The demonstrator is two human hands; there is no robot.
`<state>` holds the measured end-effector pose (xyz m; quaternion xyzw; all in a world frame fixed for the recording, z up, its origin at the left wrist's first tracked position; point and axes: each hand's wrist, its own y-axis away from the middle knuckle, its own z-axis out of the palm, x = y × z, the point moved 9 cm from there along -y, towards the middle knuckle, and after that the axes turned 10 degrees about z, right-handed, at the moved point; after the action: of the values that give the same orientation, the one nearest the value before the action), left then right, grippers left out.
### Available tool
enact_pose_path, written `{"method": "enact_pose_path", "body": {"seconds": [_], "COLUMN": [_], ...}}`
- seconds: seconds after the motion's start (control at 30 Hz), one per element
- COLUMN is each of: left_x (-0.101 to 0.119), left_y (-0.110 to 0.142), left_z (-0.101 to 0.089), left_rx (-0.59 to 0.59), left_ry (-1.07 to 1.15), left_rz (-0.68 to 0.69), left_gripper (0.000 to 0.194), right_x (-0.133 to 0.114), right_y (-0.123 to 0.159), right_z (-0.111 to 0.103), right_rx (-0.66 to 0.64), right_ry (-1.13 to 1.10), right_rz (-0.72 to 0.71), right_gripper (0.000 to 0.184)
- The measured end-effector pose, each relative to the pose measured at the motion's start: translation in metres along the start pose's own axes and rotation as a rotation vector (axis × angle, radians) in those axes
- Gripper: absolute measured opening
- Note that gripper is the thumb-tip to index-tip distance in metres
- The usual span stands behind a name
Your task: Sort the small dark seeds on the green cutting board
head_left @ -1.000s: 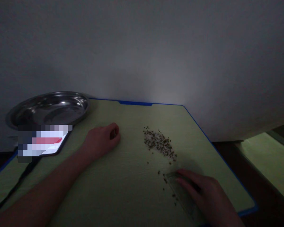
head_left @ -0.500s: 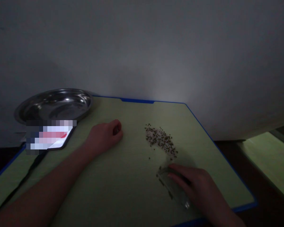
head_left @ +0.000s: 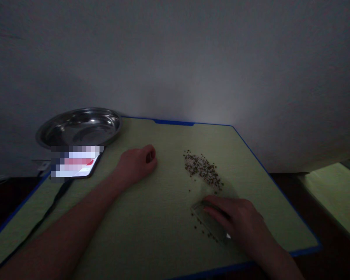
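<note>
My left hand [head_left: 138, 163] rests on the table [head_left: 128, 217] in a loose fist, a dark hollow showing between thumb and curled forefinger; nothing shows in it. Bent over at the right front, my right hand [head_left: 236, 217] grips a flat, clear plastic piece [head_left: 211, 221]; its exact kind is hard to make out in the dim light. Small dark beans or seeds [head_left: 208, 236] lie scattered along its near left edge. Beyond that hand is a loose heap [head_left: 202, 169] of small dark beans mixed with whitish grains, with a few strays around it.
A wide steel basin [head_left: 78, 130] stands at the back left. In front of it is a lit phone [head_left: 78, 167], its screen blurred, with a dark cable or strap [head_left: 51, 208] running forward. A wall rises behind the blue-edged table. Another pale surface [head_left: 338, 198] lies at right.
The view has shifted slightly, moving most things rightward. My right hand and the clear plastic have moved a little left and away from me; more beans show at its near edge. My left hand stays closed.
</note>
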<state>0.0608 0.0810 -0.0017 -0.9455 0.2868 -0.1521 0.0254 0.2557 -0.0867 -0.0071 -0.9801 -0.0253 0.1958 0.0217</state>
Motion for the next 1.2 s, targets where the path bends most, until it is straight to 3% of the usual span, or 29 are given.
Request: {"method": "enact_pose_path", "body": {"seconds": [0.47,0.83,1.2], "left_x": [0.002,0.002,0.003], "left_y": [0.002,0.001,0.003], "left_z": [-0.001,0.000,0.000], "left_rx": [0.028,0.041,0.087], "left_ry": [0.017,-0.006,-0.020], "left_rz": [0.039,0.041,0.046], "left_gripper": [0.020,0.018,0.017], "right_x": [-0.035,-0.007,-0.043], "right_y": [-0.008,0.003,-0.009], "right_z": [0.009,0.002,0.012], "right_rx": [-0.053,0.017,0.029], "right_ry": [0.047,0.013,0.169], "right_rz": [-0.146,-0.059,-0.190], "right_gripper": [0.027,0.034,0.027]}}
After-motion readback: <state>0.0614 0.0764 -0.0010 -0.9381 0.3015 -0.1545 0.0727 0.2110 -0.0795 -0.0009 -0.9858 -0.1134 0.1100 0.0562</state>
